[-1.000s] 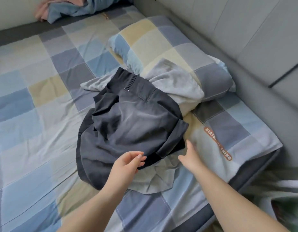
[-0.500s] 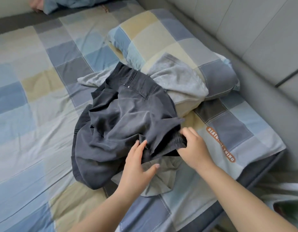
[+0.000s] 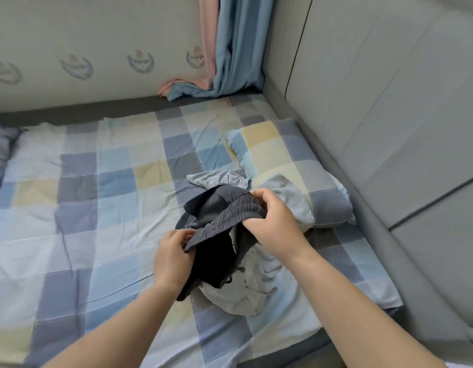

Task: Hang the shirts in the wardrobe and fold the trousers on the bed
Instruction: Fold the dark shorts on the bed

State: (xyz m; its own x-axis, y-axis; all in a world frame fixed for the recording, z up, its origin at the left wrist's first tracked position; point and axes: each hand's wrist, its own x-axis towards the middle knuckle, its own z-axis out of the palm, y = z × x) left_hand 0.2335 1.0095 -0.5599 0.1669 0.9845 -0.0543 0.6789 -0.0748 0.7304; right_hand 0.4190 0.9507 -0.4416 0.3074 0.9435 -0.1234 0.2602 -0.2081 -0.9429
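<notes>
Dark grey trousers [image 3: 216, 208] with a ruched elastic waistband are lifted off the checked bed sheet [image 3: 97, 208]. My left hand [image 3: 171, 257] pinches the waistband at its left end. My right hand [image 3: 276, 221] grips the waistband at its right end, fingers curled over it. The band stretches between the two hands and the dark legs hang below them. A light grey garment [image 3: 246, 288] lies crumpled under the trousers, with more of it behind near the pillow.
A checked pillow [image 3: 283, 152] lies against the padded grey headboard [image 3: 389, 115] on the right. Blue and pink curtains [image 3: 230, 49] hang in the far corner. A wall with crest prints runs along the back. The mattress edge is at the lower right.
Both hands have taken hold of the trousers' waistband and raised it off the bed. The view has tilted up, showing the wall and curtains.
</notes>
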